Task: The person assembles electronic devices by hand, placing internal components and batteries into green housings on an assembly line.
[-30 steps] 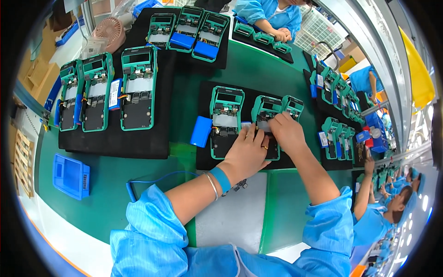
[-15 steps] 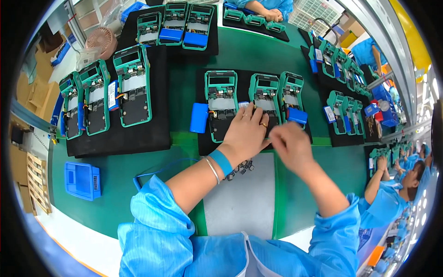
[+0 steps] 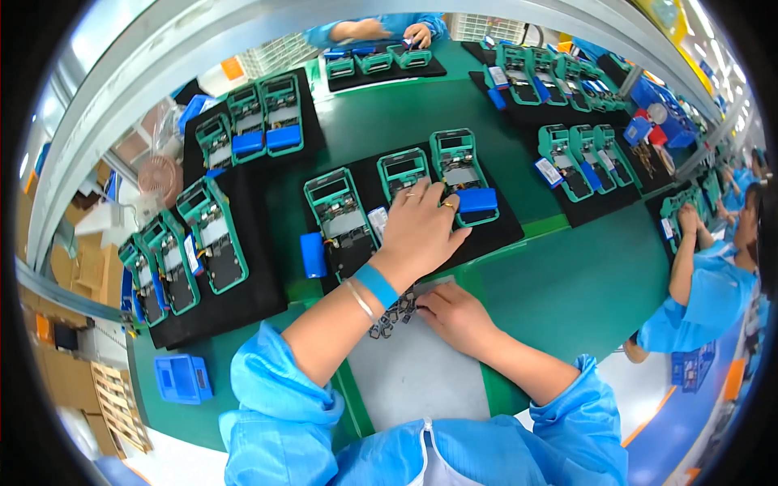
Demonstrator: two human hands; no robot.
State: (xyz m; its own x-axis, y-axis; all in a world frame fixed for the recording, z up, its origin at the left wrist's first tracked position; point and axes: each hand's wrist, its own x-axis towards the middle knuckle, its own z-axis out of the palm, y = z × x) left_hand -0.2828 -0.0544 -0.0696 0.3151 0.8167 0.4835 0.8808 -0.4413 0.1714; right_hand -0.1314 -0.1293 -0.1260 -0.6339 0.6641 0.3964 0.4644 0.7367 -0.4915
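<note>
My left hand (image 3: 421,231) lies with fingers spread over the middle green device housing (image 3: 403,166), covering its lower half. Beside it on the black mat (image 3: 506,231) are a left housing (image 3: 331,198) with a blue battery pack (image 3: 313,255) hanging at its side, and a right housing (image 3: 452,146) with a blue battery pack (image 3: 476,200) across its lower end. My right hand (image 3: 460,318) is down at a pile of small black parts (image 3: 389,321) on a grey sheet (image 3: 442,377); its fingertips are pinched at the pile's right edge, on what looks like one such part.
More housings lie on black mats at the left (image 3: 267,283), far left (image 3: 312,121) and right (image 3: 600,206). An empty blue bin (image 3: 183,379) stands at the table's left. Across the table, a co-worker's hands (image 3: 417,35) handle housings; another person (image 3: 705,283) works at the right.
My right hand has moved down from beside the housings to the pile of black parts. My left hand stays on the middle housing. The view has tilted and turned.
</note>
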